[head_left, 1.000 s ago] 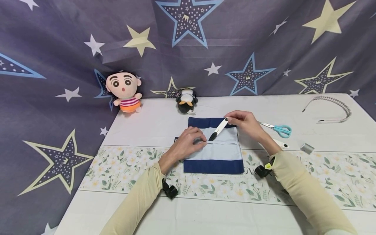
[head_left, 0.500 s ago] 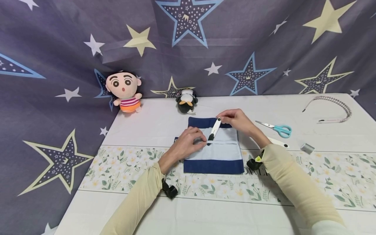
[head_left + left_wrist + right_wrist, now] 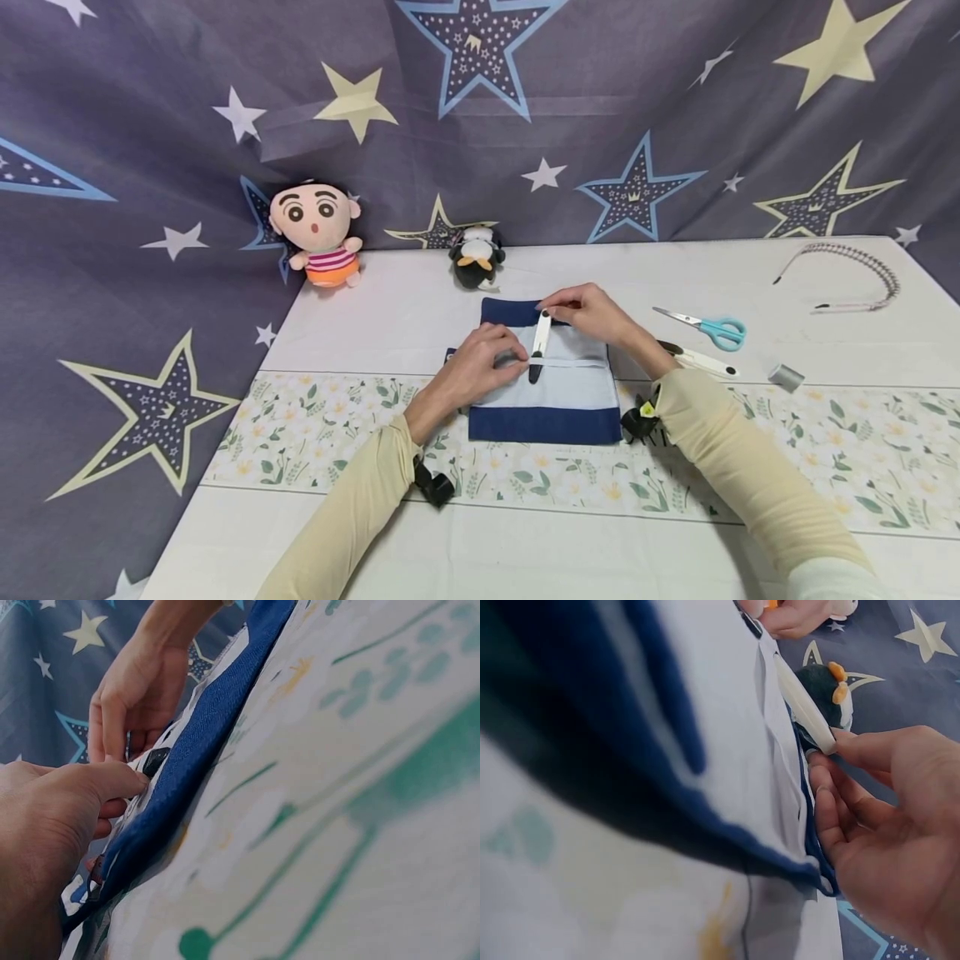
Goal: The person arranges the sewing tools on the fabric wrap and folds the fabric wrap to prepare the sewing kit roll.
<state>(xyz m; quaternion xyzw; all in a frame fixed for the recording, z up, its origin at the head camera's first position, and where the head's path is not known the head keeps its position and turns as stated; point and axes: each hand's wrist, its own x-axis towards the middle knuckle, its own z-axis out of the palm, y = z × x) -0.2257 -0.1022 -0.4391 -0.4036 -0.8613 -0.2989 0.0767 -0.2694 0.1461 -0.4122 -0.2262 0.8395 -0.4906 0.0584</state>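
Note:
A fabric organizer [image 3: 547, 427], navy at both ends and pale blue between, lies flat on the table. Across its pale part runs a narrow white band [image 3: 576, 363]. My right hand [image 3: 596, 315] pinches the upper end of a slim white tool [image 3: 542, 335] with a black tip; its exact kind is unclear. The tool passes beneath the band, its black tip showing below. At the band's left end, my left hand [image 3: 480, 360] pinches the band with thumb and finger. In the left wrist view the black tip [image 3: 156, 760] lies beside my left thumb.
Blue-handled scissors [image 3: 708, 327], a second white-and-black tool [image 3: 703, 361] and a grey spool [image 3: 785, 377] lie to the right. Farther off is a headband [image 3: 877, 271]. A plush doll [image 3: 322, 237] and a plush penguin [image 3: 477, 260] sit at the back.
My right hand has moved left and turned the white tool more upright. Its black tip, earlier above the band, now pokes out below it. The left hand has stayed in place.

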